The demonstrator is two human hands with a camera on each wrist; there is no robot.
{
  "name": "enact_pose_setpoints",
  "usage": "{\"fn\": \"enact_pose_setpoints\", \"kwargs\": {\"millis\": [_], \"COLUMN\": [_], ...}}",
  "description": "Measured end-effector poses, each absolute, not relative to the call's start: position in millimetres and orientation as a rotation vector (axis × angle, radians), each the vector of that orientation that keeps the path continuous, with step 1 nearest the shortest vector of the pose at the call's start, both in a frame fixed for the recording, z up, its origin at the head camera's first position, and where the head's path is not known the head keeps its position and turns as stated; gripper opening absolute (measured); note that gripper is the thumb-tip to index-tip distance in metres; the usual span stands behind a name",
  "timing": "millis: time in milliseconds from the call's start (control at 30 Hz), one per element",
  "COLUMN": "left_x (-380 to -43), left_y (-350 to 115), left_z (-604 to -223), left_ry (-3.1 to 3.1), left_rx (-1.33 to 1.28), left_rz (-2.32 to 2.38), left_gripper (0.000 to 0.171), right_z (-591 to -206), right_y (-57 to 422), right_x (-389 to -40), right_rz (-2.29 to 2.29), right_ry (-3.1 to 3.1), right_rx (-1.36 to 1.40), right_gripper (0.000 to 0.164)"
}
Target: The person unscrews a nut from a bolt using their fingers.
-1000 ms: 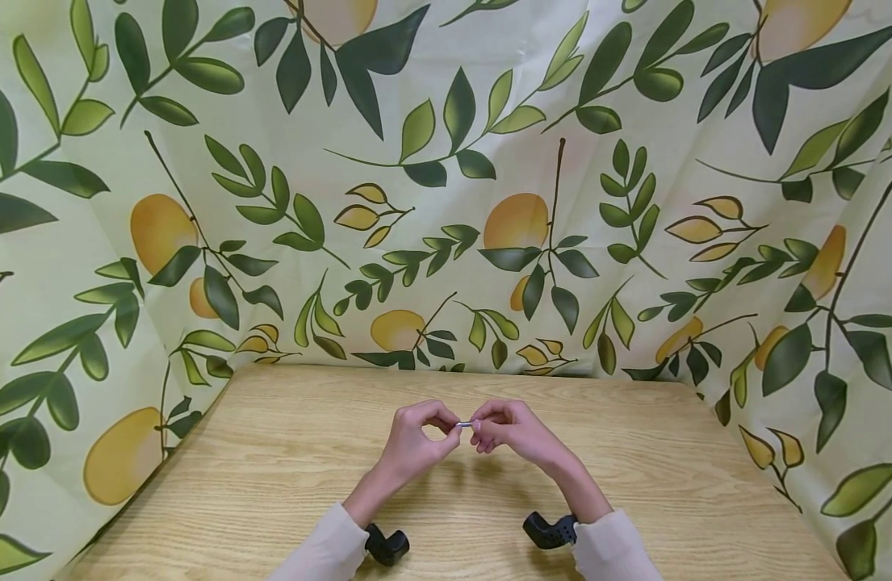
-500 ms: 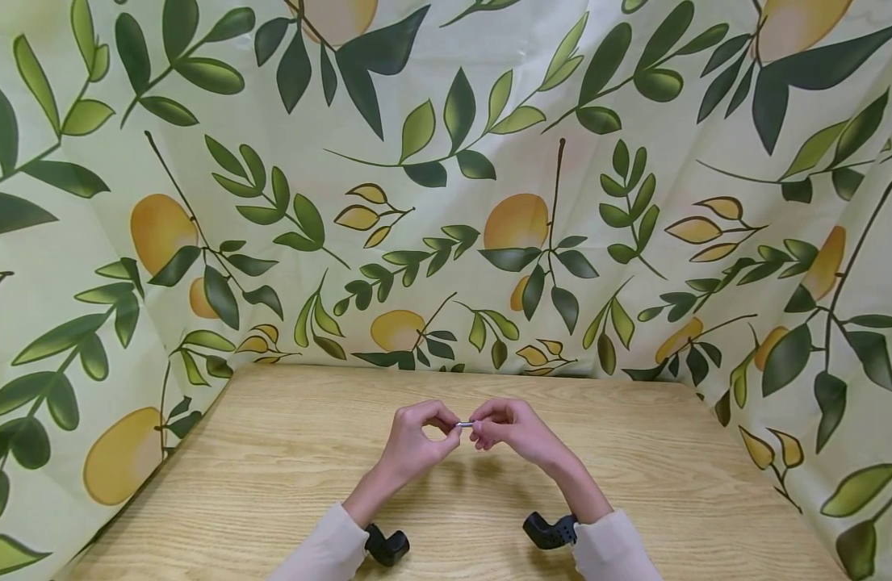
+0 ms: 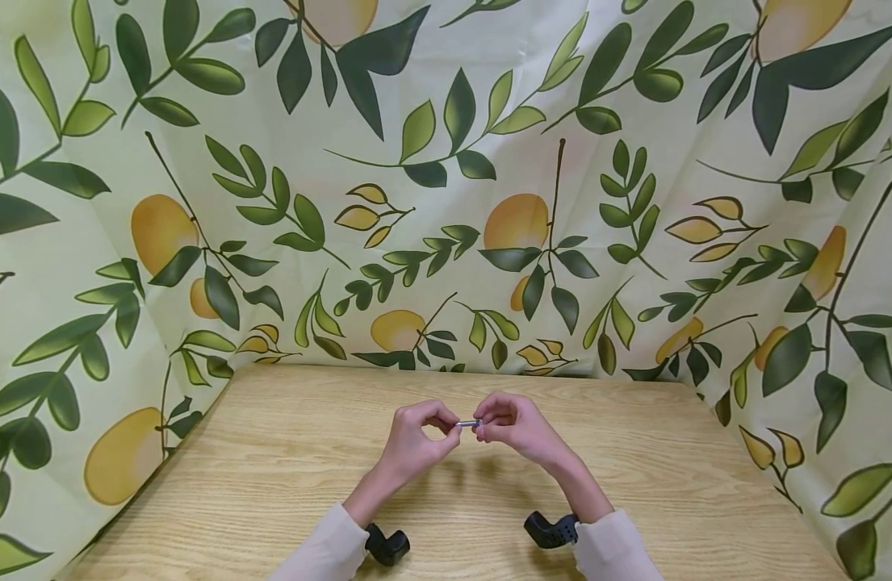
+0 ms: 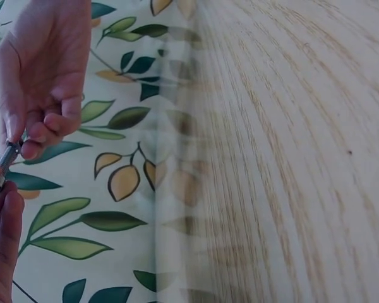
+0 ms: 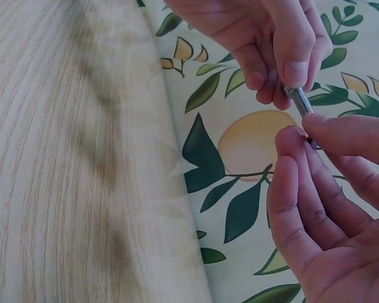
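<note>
A small silver bolt (image 3: 467, 424) with a threaded shank lies roughly level between my two hands, held above the table. My left hand (image 3: 416, 440) pinches one end between thumb and fingertips. At the other end, my right hand (image 3: 521, 428) has its thumb and forefinger on the bolt, where a small darker, wider piece shows, partly hidden by the fingertips. The right wrist view shows the bare thread (image 5: 301, 102) between both hands, with the right hand's other fingers (image 5: 316, 214) loosely bent. In the left wrist view the bolt (image 4: 9, 159) sits at the left edge.
A light wood table (image 3: 286, 452) spreads below the hands. Behind and on both sides stands a cloth backdrop (image 3: 431, 266) printed with leaves and orange fruit. Black wrist-worn devices (image 3: 387, 545) sit at the cuffs of pale sleeves (image 3: 325, 545).
My right hand has shifted slightly right and up, its fingers now bent differently, and more of the bolt shows between the hands. The left hand stays in place, holding its end.
</note>
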State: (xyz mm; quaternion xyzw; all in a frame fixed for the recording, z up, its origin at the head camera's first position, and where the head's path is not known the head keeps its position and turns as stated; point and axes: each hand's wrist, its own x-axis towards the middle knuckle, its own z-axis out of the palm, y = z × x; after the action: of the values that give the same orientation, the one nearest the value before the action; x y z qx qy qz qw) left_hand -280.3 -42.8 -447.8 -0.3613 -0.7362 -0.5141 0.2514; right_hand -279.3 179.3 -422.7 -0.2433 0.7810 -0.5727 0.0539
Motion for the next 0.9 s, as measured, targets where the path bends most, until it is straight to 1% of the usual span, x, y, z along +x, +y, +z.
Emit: {"fn": "enact_pose_setpoints", "kwargs": {"millis": [200, 467, 667, 800, 900], "left_x": [-280.8, -281.2, -281.9, -282.5, -282.9], "left_y": [-42.9, -45.0, -46.4, -47.8, -49.4], "left_z": [-447.2, -448.0, -446.6, -446.6, -446.6], "left_ry": [-2.011, -2.009, -2.019, -2.030, -2.043], "left_rx": [-0.980, -0.972, -0.971, -0.960, -0.930], "left_rz": [-1.407, -1.417, -1.426, -1.433, -1.442], "left_gripper": [0.016, 0.012, 0.011, 0.007, 0.009], "right_z": [-421.1, -421.2, -421.4, -423.0, -423.4], "right_y": [180.7, 182.1, 184.4, 186.0, 186.9], "right_x": [-279.5, -279.5, -280.8, -281.9, -282.2], "right_rz": [-1.732, -1.728, -1.784, -1.830, -1.863], "right_ry": [2.392, 2.457, 2.442, 2.430, 2.437], "right_rx": [-0.683, -0.608, -0.594, -0.604, -0.576], "right_gripper": [0.028, 0.024, 0.032, 0.028, 0.027]}}
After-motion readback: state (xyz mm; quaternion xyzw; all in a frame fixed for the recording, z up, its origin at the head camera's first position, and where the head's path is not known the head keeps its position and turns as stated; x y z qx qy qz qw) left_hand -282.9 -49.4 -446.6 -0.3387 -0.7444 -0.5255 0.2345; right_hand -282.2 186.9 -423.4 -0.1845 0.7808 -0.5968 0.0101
